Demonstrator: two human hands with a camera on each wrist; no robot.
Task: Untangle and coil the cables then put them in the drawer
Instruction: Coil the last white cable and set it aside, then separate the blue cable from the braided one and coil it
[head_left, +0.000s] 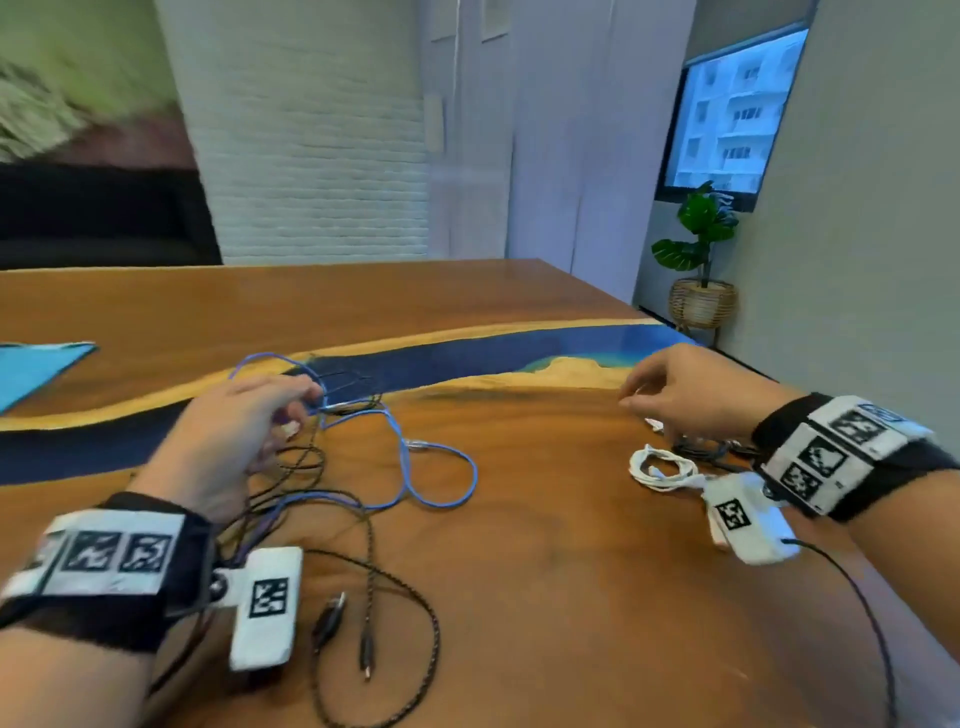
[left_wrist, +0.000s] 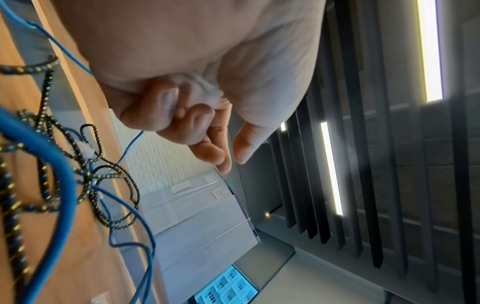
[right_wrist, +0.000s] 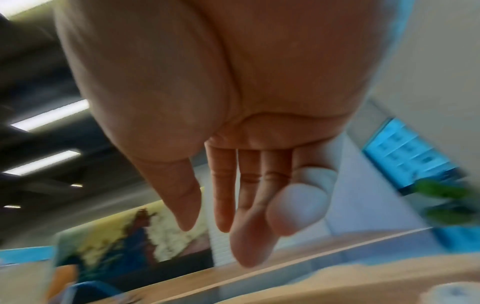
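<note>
A thin blue cable (head_left: 441, 462) and a black braided cable (head_left: 374, 597) lie tangled on the wooden table (head_left: 545, 571). My left hand (head_left: 306, 402) is over the tangle, beside a raised blue loop. In the left wrist view two fingers of the left hand (left_wrist: 231, 164) curl into the palm. Thumb and forefinger stand apart with nothing between them. The blue cable (left_wrist: 59, 164) runs behind the hand's edge, so a grip on it cannot be made out. My right hand (head_left: 639, 400) hovers empty with relaxed fingers (right_wrist: 223, 205) above a coiled white cable (head_left: 660, 467) and a dark coil (head_left: 701, 447). No drawer shows.
A light blue sheet (head_left: 36, 369) lies at the table's far left. A dark blue resin strip (head_left: 467, 358) crosses the table. A potted plant (head_left: 701, 244) in a woven basket stands past the table's right corner. The black cable's plugs (head_left: 366, 649) lie near my left wrist.
</note>
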